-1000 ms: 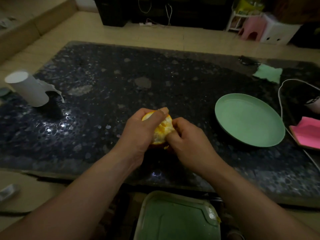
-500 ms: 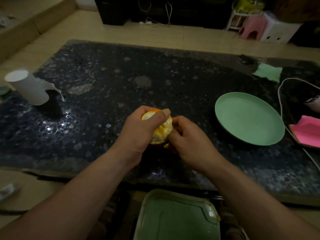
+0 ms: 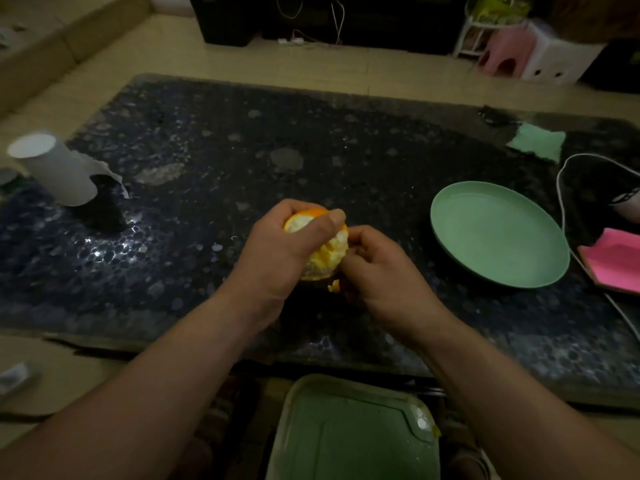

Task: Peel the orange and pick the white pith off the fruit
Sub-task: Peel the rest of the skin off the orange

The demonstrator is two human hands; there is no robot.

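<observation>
Pale pith (image 3: 300, 224) shows on the half-peeled orange (image 3: 329, 252) gripped in the left hand (image 3: 277, 261); the right hand (image 3: 377, 271), touching its right side, pinches there.

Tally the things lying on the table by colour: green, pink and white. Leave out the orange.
Green: 2 (plate, cloth)
Pink: 1 (pad)
White: 2 (roll, cable)
Total: 5
The pale patch at the right edge is too dim to count.
</observation>
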